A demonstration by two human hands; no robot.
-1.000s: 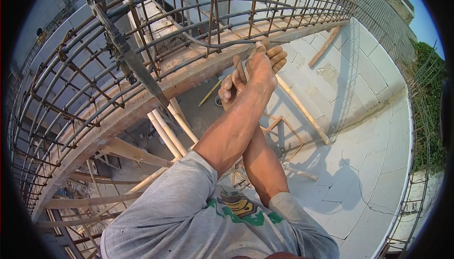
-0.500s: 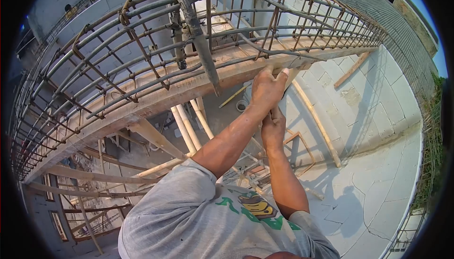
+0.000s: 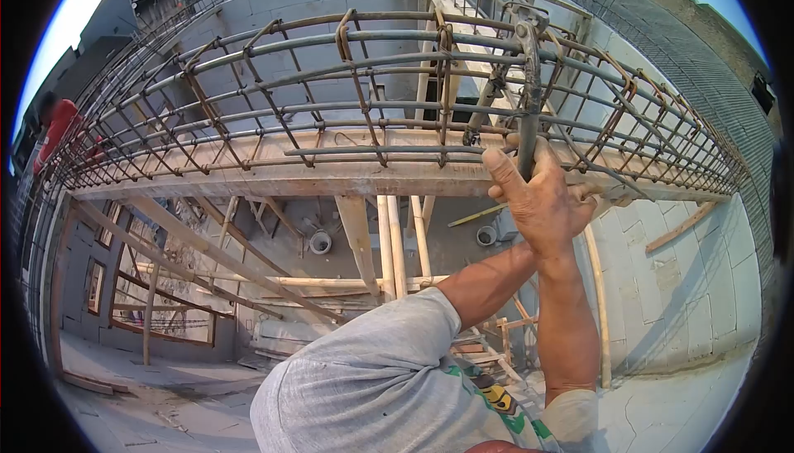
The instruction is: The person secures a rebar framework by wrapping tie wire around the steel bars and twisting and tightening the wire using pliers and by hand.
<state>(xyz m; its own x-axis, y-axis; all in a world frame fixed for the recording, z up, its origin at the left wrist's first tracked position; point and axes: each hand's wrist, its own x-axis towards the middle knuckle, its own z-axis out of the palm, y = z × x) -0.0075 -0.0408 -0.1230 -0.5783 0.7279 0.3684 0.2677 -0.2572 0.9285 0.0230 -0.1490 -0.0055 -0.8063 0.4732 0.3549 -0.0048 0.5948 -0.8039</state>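
Gripped low on its shaft: dark grey steel bending lever (image 3: 529,81), upright, rising above the grip into rusty curved rebar cage (image 3: 331,97). Right hand (image 3: 542,205) clenched tight round it. Left hand (image 3: 498,193) tucked behind, closure impossible to tell. Apparently mid-lever on a bar; called next for a steady, braced pull. Pale wooden formwork plank (image 3: 273,180) level with the grip.

The left hand (image 3: 538,201), which pressed on the wooden formwork plank (image 3: 331,178) half a second ago, now grips the dark steel bending bar (image 3: 528,89) hooked on the rusty rebar cage (image 3: 347,97); the right hand, earlier below it, is now hidden behind.
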